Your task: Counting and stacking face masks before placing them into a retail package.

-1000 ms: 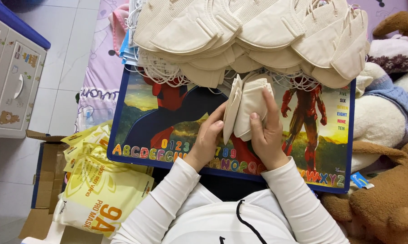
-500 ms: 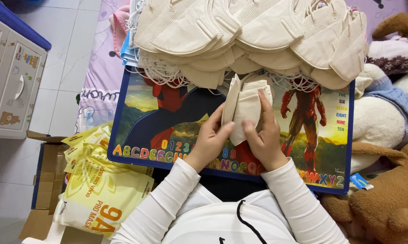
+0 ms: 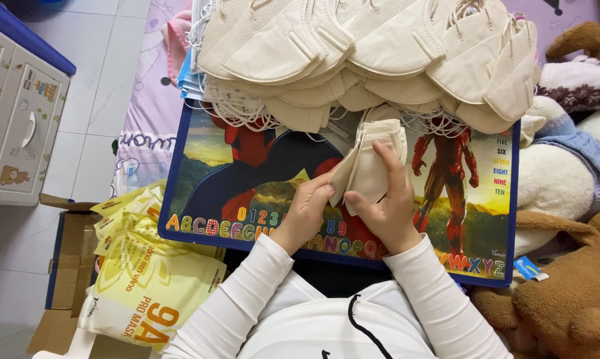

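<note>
Mask stack [image 3: 369, 166] tilted further right since earlier frame; your left hand [image 3: 308, 211] and right hand [image 3: 387, 209] both grasping it, long axis far-near.

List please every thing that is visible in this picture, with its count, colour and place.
Cream folded face masks: many, heaped at the board's far edge.
Small stack of cream masks: one, between both hands.
Blue-framed picture board: one, on the lap.
Yellow mask packets: several, in a cardboard box, left.
White plastic drawer cabinet: one, far left.
Brown plush toys: at least one, right.
Left hand: holding the stack.
Right hand: holding the stack.
</note>
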